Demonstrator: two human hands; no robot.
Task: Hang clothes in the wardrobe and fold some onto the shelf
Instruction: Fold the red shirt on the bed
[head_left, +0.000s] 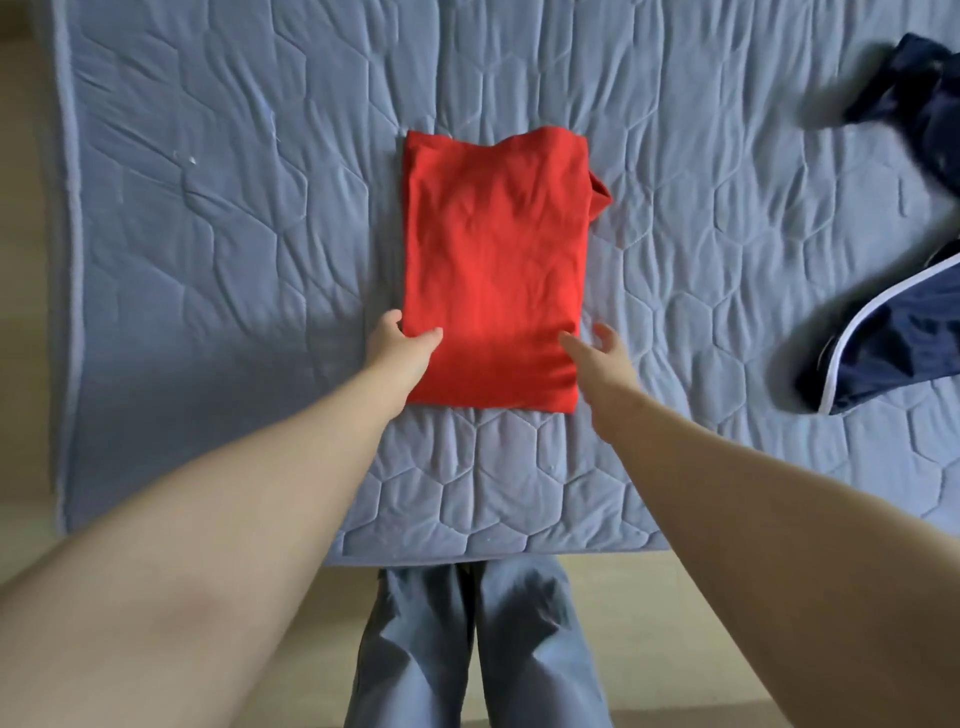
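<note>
- Head view: one folded red shirt (493, 270) lies in the middle of the blue quilted bed cover (234, 234). Two pieces of navy clothes (893, 338) lie well apart at the right.
- Its long axis runs straight away from the person, and one sleeve tip sticks out on the right side.
- At the near left edge the left hand (402, 340) pinches the fabric, thumb on top.
- At the near right edge the right hand (597, 345) has its fingers spread, thumb touching the fabric.

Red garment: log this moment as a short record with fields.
item: red garment, folded into a flat rectangle
surface: blue quilted mattress
left hand: grips lower left edge, thumb on top
right hand: fingers spread at lower right edge, contact unclear
nearby: navy clothes, unfolded, far right
</note>
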